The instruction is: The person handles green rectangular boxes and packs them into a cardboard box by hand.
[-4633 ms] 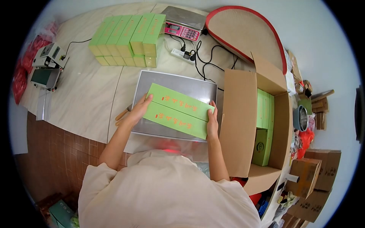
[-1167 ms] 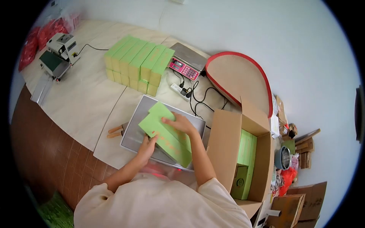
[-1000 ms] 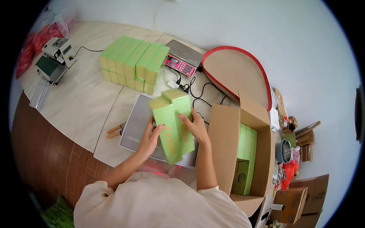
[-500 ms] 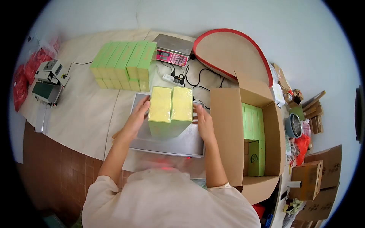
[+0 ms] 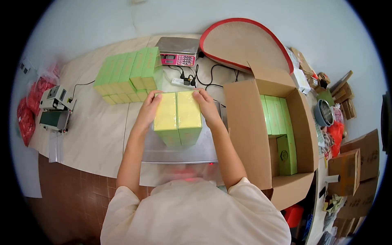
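Two green boxes with yellow ends [image 5: 178, 118] stand upright side by side over the grey metal plate [image 5: 204, 150] in front of me. My left hand [image 5: 150, 110] is closed on the far left edge of the pair, thumb on top. On the far right edge, my right hand [image 5: 207, 107] grips in the same way. The lower ends of the boxes are partly blurred. To the right stands an open cardboard carton [image 5: 250, 130] with several green boxes [image 5: 274, 115] inside, one of them with a dark round mark.
Stacked green boxes [image 5: 127, 73] stand at the back left, beside a pink-fronted scale [image 5: 178, 59]. Behind lie a power strip [image 5: 182, 83], black cables and a red-rimmed tray [image 5: 245, 43]. A small machine [image 5: 55, 108] stands far left. More cartons [image 5: 344, 172] are at the right.
The two green boxes went from lying flat to upright, yellow ends up. Both hands shifted their hold during the turn, stood apart beside the boxes half a second ago, and now grip the top edges.
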